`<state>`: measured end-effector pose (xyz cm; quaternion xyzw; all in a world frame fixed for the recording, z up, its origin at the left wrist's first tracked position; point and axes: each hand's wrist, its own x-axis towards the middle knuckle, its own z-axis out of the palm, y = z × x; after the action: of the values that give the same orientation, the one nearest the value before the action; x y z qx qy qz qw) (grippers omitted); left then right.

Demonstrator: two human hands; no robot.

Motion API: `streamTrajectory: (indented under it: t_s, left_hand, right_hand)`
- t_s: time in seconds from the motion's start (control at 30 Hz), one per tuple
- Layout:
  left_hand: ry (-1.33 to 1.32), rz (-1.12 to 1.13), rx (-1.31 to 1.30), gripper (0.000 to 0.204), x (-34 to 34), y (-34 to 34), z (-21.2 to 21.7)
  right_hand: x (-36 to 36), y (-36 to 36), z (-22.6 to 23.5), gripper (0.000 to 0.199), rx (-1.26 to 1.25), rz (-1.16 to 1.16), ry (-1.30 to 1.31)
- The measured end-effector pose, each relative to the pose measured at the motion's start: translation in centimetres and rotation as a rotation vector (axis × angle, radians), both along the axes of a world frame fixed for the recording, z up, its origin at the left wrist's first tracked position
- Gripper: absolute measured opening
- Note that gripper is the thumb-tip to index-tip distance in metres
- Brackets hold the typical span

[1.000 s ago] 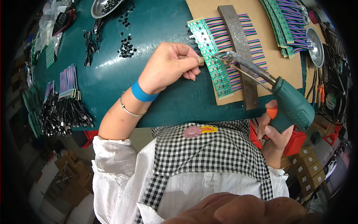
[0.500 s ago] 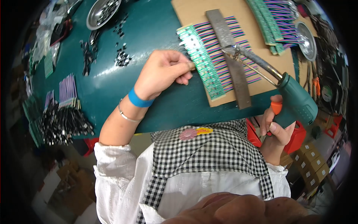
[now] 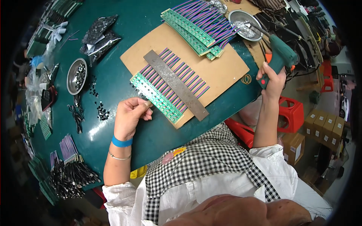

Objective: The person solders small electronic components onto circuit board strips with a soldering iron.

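Head view. Soldering step, judged paused between joints: the left hand [image 3: 130, 115] pinches the near end of the green board strip [image 3: 156, 97], which lies on the cardboard [image 3: 222, 69] under a metal bar [image 3: 175, 84]. The right hand [image 3: 272, 79] grips the soldering gun [image 3: 281, 56], raised off the bench [image 3: 124, 22], tip at the tin dish [image 3: 245, 25]. Next likely calls for lowering the tip accurately onto a pad. Left forearm extended; right elbow bent outward.
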<state>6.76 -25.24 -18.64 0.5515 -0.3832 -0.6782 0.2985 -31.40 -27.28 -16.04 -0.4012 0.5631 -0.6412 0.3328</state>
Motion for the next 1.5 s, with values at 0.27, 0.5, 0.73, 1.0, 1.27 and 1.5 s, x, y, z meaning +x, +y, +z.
streamTrajectory:
  t_s: [0.27, 0.5, 0.73, 1.0, 1.27, 1.5]
  left_hand:
    - [0.026, -0.109, -0.062, 0.018, 1.0, -0.6, 1.1]
    - [-0.629, 0.377, -0.509, 0.013, 8.9, 0.9, -0.4]
    - [-1.098, 0.473, -0.551, 0.015, 13.3, -1.1, -1.5]
    - [-1.169, 0.358, -0.606, 0.014, 12.0, -1.3, -0.2]
    - [-0.337, 0.344, -0.689, 0.01, 5.0, 0.3, 4.4]
    - [0.15, 0.112, -0.738, 0.011, -3.4, 3.6, 6.0]
  right_hand:
    - [-0.1, 2.8, 1.3, 0.01, -0.005, 0.074, -0.035]
    - [3.0, 3.1, 1.0, 0.053, -0.085, 0.378, -0.147]
    - [5.2, 4.0, 1.8, 0.058, -0.092, 0.502, -0.162]
    - [6.8, 4.7, 2.5, 0.059, -0.075, 0.522, -0.234]
    - [10.3, 4.8, 3.0, 0.058, -0.057, 0.7, -0.388]
    - [14.3, 6.0, 2.8, 0.063, 0.095, 0.723, -0.283]
